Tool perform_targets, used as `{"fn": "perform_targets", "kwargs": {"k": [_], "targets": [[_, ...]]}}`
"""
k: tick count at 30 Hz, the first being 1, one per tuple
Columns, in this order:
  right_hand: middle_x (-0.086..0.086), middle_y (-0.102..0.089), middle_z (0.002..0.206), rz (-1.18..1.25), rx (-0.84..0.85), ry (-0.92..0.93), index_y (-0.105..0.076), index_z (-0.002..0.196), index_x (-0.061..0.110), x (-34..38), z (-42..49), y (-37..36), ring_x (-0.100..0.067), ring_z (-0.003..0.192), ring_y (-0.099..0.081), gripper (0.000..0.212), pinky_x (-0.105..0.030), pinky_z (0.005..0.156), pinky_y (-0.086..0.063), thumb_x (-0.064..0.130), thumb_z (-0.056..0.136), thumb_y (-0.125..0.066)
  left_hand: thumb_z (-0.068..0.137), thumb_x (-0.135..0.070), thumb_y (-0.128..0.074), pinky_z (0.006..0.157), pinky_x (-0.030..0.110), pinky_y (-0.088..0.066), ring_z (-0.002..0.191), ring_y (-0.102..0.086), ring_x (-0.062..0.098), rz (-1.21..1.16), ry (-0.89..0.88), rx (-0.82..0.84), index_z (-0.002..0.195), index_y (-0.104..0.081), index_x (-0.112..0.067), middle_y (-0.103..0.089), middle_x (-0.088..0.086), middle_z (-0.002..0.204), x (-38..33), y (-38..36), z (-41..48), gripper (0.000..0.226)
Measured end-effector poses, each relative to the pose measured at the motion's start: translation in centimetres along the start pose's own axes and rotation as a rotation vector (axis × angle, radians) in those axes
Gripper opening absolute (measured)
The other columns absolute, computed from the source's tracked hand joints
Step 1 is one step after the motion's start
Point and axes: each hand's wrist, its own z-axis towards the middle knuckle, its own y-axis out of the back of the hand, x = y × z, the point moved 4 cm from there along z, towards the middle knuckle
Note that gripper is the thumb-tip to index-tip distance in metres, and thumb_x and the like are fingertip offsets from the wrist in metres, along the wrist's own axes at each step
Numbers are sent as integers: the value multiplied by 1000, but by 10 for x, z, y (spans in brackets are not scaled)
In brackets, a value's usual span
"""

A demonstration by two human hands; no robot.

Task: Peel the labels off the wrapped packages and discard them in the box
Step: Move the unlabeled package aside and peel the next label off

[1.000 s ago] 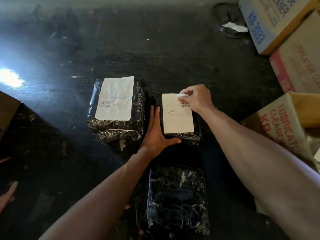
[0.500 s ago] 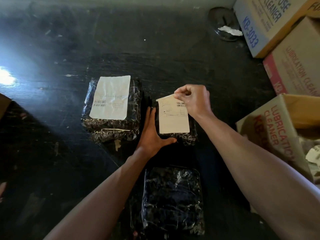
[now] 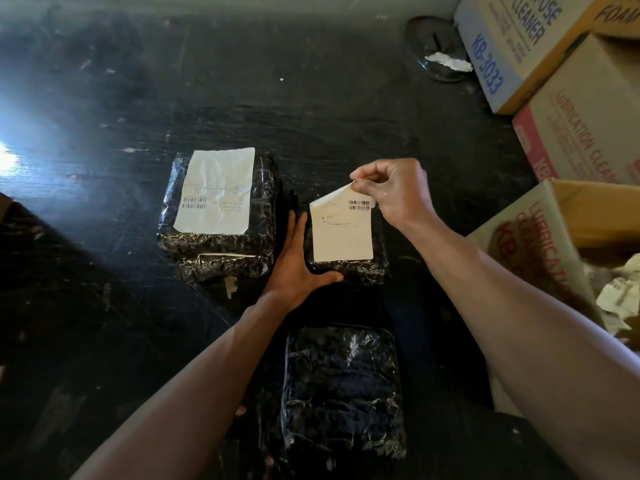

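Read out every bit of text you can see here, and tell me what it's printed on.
"KB-3033", "CLEANER": blue-and-white cardboard box.
"LUBRICATION CLEAN", cut off: pink-and-white cardboard box.
"LUBRICATI", partly hidden: open tan cardboard box.
Half-peeled white paper label and flat white paper label: barcodes, print too small to read.

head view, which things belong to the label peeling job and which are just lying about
In the job: right hand pinching the lifted label, small package braced by left hand, labelled stack, bare package, open box of crumpled labels.
Lying about: blue-printed carton, pink-printed carton, dark round object with white scrap.
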Motion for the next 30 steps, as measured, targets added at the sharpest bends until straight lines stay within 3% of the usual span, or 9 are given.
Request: {"fn": "perform_targets", "kwargs": {"k": [5, 11, 14, 18, 20, 24, 27, 30], "targets": [[10, -73, 86, 16, -39, 1, -77, 92, 15, 10, 2, 12, -1, 82, -72, 10, -17, 74, -59, 10, 84, -79, 66, -29, -92, 114, 23, -11, 148, 0, 2, 15, -3, -5, 159, -3, -33, 14, -16, 164, 0, 2, 0, 129], [7, -75, 86, 13, -28, 6, -78, 91, 16, 9, -3, 17, -3, 82, -73, 10, -22, 77, -61, 11, 83, -80, 67, -31, -91, 114, 24, -10, 148, 1, 2, 39, -12, 2, 159, -3, -33, 14, -17, 164, 3, 1, 0, 128], [6, -76, 88, 101, -165, -14, -79, 95, 13, 16, 7, 38, 0, 81, -71, 15, -24, 83, -60, 10, 81, -82, 68, -32, -91, 112, 21, -12, 147, -1, 1, 64, -18, 4, 159, -4, -33, 13, -16, 165, 4, 3, 1, 126], [12, -74, 86, 19, -284, 43, -77, 91, 26, 44, 29, 97, -1, 83, -73, 14, -19, 79, -59, 16, 82, -81, 69, -34, -90, 114, 21, -12, 148, 0, 2, 81, -10, 28, 159, -4, -31, 13, -15, 165, 4, 4, -1, 125], [9, -75, 89, -6, -276, 72, -76, 91, 24, 47, 26, 111, -2, 83, -73, 12, -20, 77, -59, 16, 83, -81, 69, -33, -90, 118, 24, -11, 149, 1, 4, 83, 14, 21, 160, -4, -29, 13, -13, 165, 2, 4, -1, 125], [9, -74, 89, -68, -267, 55, -75, 89, 23, 38, 12, 124, 1, 79, -69, 11, -9, 72, -54, 13, 85, -78, 71, -28, -89, 117, 25, -9, 150, 0, 8, 69, 82, 10, 159, -2, -30, 10, -9, 166, -9, 3, -7, 124], [11, -73, 84, -83, -281, 11, -75, 87, 25, 33, 3, 133, 4, 74, -66, 10, -6, 64, -49, 16, 84, -80, 74, -29, -87, 117, 24, -10, 151, -5, 11, 64, 100, -33, 160, -2, -25, 3, -5, 167, -20, 5, -16, 120], [13, -72, 79, -76, -294, -38, -74, 80, 28, 29, -10, 140, 3, 72, -66, 12, -14, 69, -51, 19, 83, -82, 76, -34, -85, 118, 29, -20, 149, -20, 14, 67, 96, -84, 159, -7, -23, -11, -3, 166, -36, 11, -31, 115]]}}
